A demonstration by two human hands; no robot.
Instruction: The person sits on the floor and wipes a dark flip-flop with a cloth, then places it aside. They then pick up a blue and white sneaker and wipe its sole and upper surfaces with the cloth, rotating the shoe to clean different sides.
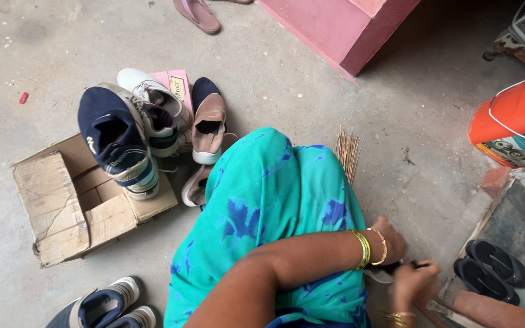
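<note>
My left hand (390, 240), with gold bangles on its wrist, reaches across my teal and blue clad knee (274, 200) to the lower right. Its fingers curl downward over something I cannot make out. My right hand (413, 282), also bangled, sits just below it and pinches a small dark object (420, 265). The two hands almost touch. A whitish edge (379, 276) shows under the left wrist; what it belongs to is hidden.
An opened cardboard box (56, 206) lies left, with a navy sneaker (116, 143), a white-grey sneaker (153, 103) and a brown slip-on (209, 121) piled by it. Broom sticks (349, 149), black slippers (493, 267), an orange container (518, 109) and a pink step (341, 24) surround me.
</note>
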